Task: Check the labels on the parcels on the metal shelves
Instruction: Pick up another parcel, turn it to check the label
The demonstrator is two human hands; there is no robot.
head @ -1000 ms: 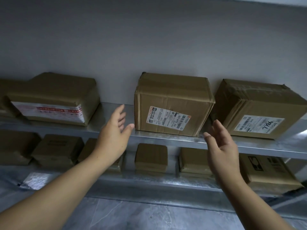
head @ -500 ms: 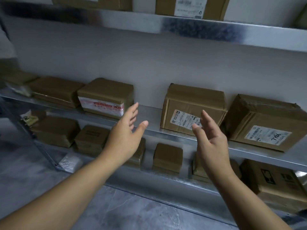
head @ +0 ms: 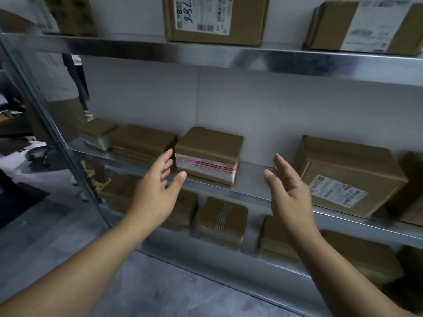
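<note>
Left hand [head: 158, 195] now beside red-labelled parcel [head: 208, 154]

A bare stretch of the middle shelf [head: 253, 179] lay open between the red-taped parcel [head: 208, 154] and the labelled parcel [head: 343, 177] to its right, with tall free space above up to the upper shelf [head: 229, 58]. A flat parcel [head: 142, 143] sat close against the red-taped parcel's left side, and the slanting upright post [head: 57, 133] closed that end.

Both arms reach forward, left grip [head: 158, 193] and right grip [head: 289, 195] spread (palms facing inward), holding nothing.
</note>
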